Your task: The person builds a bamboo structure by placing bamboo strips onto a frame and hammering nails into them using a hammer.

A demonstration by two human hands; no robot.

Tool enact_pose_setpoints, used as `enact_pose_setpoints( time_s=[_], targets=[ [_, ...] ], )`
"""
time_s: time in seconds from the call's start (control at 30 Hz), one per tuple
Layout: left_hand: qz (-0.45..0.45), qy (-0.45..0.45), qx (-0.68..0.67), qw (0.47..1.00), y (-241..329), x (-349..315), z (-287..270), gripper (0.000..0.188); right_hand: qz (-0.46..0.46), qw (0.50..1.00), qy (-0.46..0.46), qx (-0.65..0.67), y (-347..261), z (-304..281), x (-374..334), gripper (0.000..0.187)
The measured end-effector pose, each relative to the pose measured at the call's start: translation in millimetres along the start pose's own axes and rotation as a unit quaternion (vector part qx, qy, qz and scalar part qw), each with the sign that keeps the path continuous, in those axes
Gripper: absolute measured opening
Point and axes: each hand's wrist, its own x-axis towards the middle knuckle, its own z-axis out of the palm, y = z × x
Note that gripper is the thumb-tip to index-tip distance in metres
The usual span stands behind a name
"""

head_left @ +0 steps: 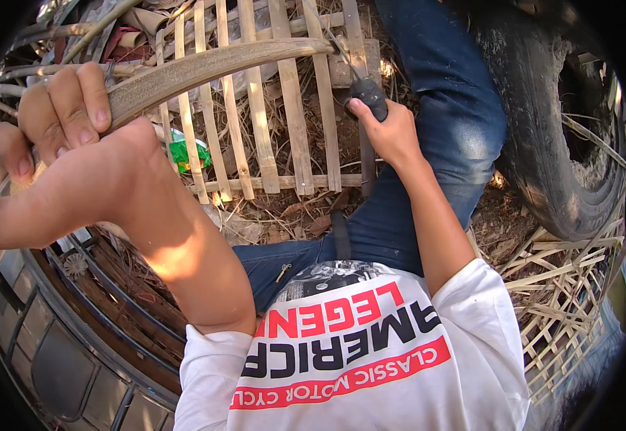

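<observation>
A long, flat bamboo strip (205,68) slants up from the left edge to the upper middle. The fingers of my left hand (76,136) are curled round it, the hand raised at the left. In my right hand (390,133) is a black-handled tool (368,95), gripped near my right knee. Its thin metal shaft or blade (343,54) points up and to the left, passing by the strip's far end. Seen nearly edge-on, the tool's exact kind is unclear. Below both hands lies a frame of parallel bamboo slats (259,129).
An old black tyre (535,144) stands at the right, above woven bamboo lattice (564,309). A dark metal rack (76,316) fills the lower left. Dry leaves and a green wrapper (187,152) lie under the slats. My jeans-clad leg (449,108) stretches forward on the right.
</observation>
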Motion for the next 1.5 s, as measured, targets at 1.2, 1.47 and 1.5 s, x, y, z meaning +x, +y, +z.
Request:
enact_pose_setpoints(
  time_s=[1.2,1.47,1.5],
  targets=[
    [-0.043,-0.121,-0.112,0.985,-11.1,40.9,-49.7,0.046,0.077,0.997,-0.027,0.019,-30.1,-30.3,-61.4,0.05],
    [-0.131,-0.318,-0.283,0.895,-34.0,66.6,-91.5,0.029,0.08,0.996,-0.033,0.021,-21.3,-47.0,-99.1,0.046],
    [-0.135,-0.343,-0.289,0.883,-35.4,67.7,-93.0,0.026,0.048,0.998,-0.025,0.037,-21.8,-49.3,-110.3,0.045]
  ],
)
